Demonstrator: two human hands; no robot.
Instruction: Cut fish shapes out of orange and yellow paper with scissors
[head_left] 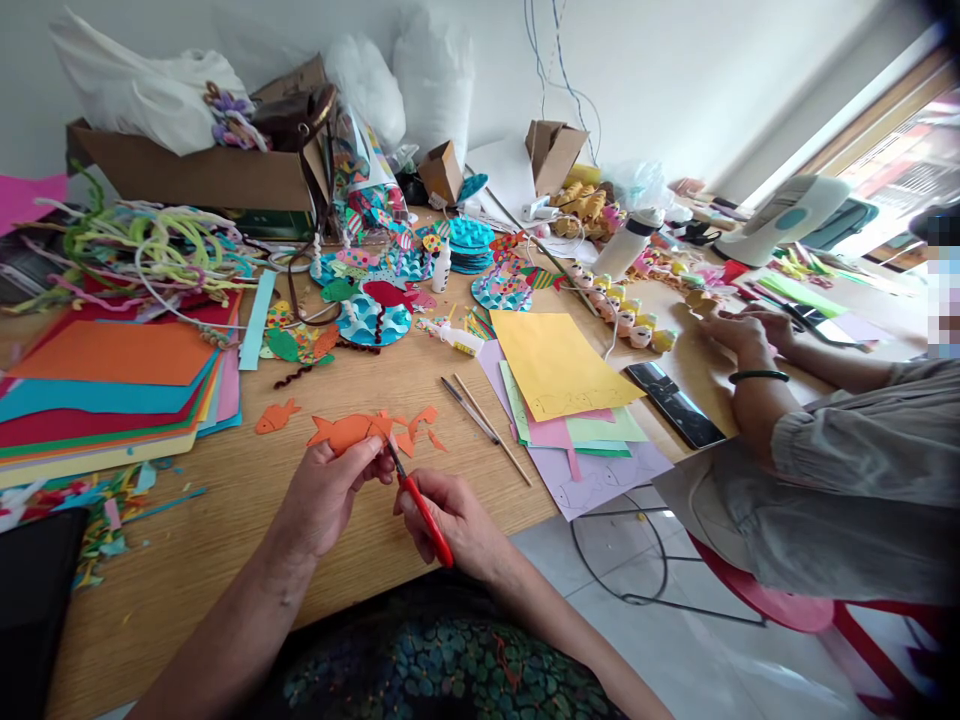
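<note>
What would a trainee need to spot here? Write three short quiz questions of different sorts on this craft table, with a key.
1. True or false: the left hand holds an orange paper fish.
2. Which tool is in the right hand? A) red-handled scissors B) glue bottle C) paintbrush
3. Fill in: the yellow sheet tops a pile of paper lying to the ____ of the fish being cut.

Key
1. True; thumb and fingers pinch it.
2. A; the glue bottle lies apart on the table, beyond the hands.
3. Right; two thin sticks lie between them.
</note>
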